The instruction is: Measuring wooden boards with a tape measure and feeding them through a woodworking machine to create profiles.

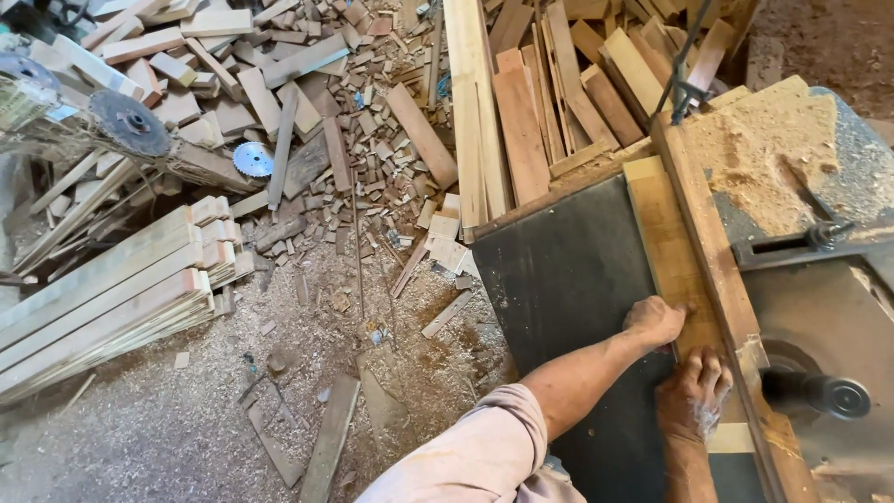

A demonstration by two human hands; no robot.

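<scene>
**Both hands pressed on a board at the saw counter**

The left hand (655, 321) lay flat on the board (672, 256), fingers (672, 312) held together and pressed down on the wood, gripping nothing. The right hand (694, 396) rested palm-down on the same board just behind the left, its fingers (712, 368) slightly apart and dusted with sawdust, clamped on nothing.

The board, pale and narrow, lay on the dark counter (568, 279), running away from the fingertips toward the far edge. Its right edge touched a darker wooden fence (717, 270) that stood just beside both sets of fingers. Beyond the fence, to the right of the fingers, a heap of sawdust (764, 149) covered the machine top, and a round metal knob (843, 399) sat near the right hand.

Left of the fingers, past the counter's edge, the floor (186, 428) was thick with shavings and offcuts. A stack of pale planks (112, 298) lay well apart on the far left, with two round saw blades (251, 158) beyond it among scrap blocks. Ahead of the fingertips, longer boards (521, 121) were piled beyond the counter. A pale sleeve (475, 456) covered the left upper arm.
</scene>
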